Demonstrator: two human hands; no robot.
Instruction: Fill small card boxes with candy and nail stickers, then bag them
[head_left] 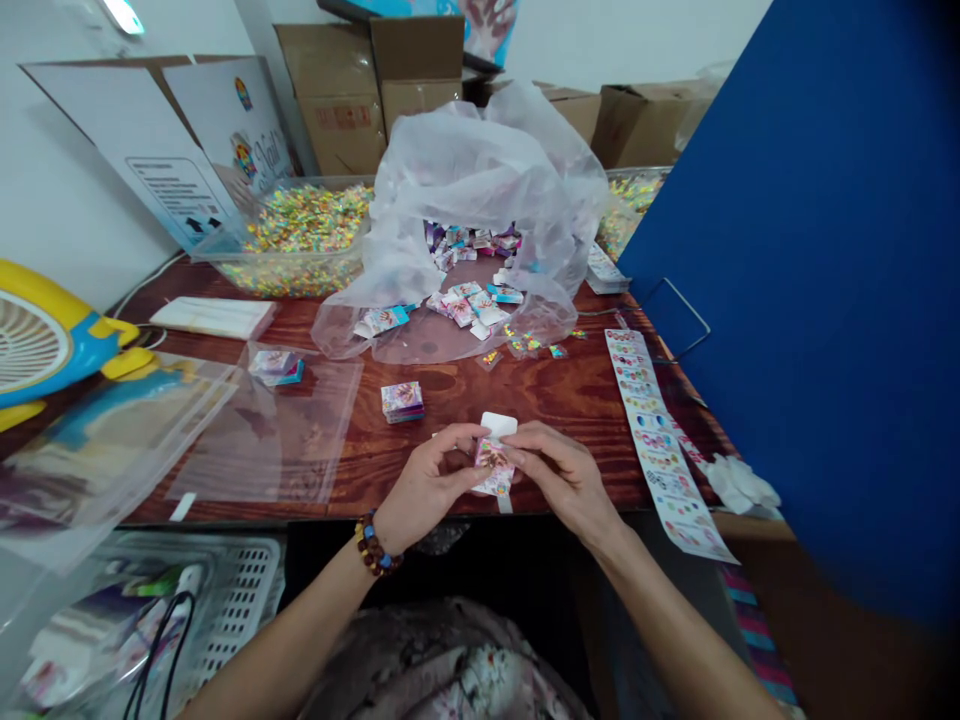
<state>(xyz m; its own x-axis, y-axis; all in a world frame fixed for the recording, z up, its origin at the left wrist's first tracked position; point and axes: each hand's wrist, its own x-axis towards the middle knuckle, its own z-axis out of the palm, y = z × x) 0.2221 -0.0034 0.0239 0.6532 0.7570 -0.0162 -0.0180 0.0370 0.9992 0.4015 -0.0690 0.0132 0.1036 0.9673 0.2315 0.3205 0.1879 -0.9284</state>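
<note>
A small printed box (495, 470) with its white top flap (499, 425) raised is held between both hands, just above the front of the table. My left hand (427, 465) grips its left side, thumb across the printed face. On the other side, my right hand (559, 470) pinches the box near its upper right edge; whether something small sits between those fingers is hidden. Beyond the left hand stands a short stack of similar small boxes (403, 402). Tiny clear packets of coloured bits (529, 343) lie past the hands.
A translucent plastic bag (487, 150) spills small boxes (469, 305) at the back. Tubs of colourful packets (300, 240) flank it. A sticker strip (667, 450) lies at right, beside a blue panel (810, 300). At left are clear bags (262, 440) and a yellow-blue fan (60, 340).
</note>
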